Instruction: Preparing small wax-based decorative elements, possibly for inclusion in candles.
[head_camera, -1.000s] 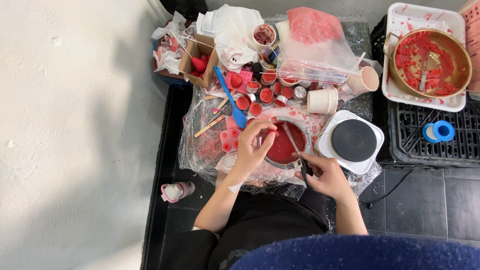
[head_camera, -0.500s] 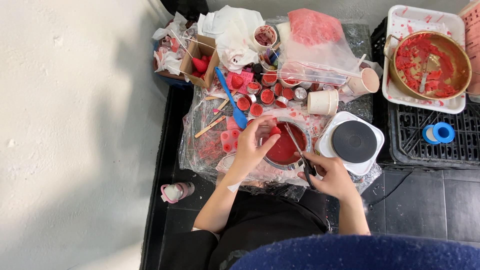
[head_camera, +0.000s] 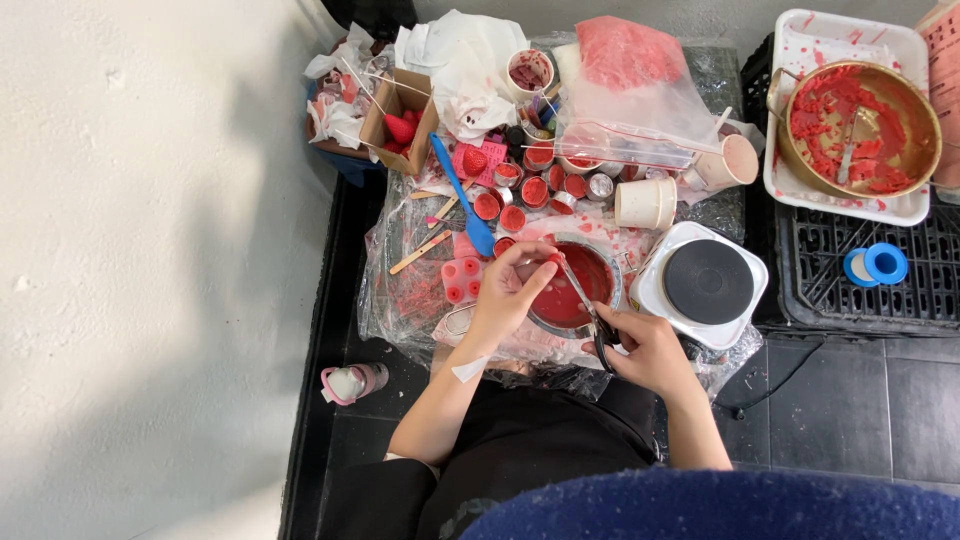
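Left hand (head_camera: 505, 295) pinches a small red piece (head_camera: 553, 259) over the steel pot (head_camera: 570, 290) of red melt, likely so drips fall back in. At the pot's 5 o'clock, right hand (head_camera: 645, 350) is clenched on scissors (head_camera: 590, 310), blades angled toward the piece. Hot plate (head_camera: 705, 283) sits at the pot's 3 o'clock.

Left hand (head_camera: 508, 295) rests over the rim of the metal pot (head_camera: 572, 290) of red liquid, fingertips pinching a small piece above it (too small to identify). Right hand (head_camera: 645, 348), just below the pot, grips scissors (head_camera: 590, 312) angled across the pot; a white hotplate (head_camera: 705, 283) stands immediately right of the pot.
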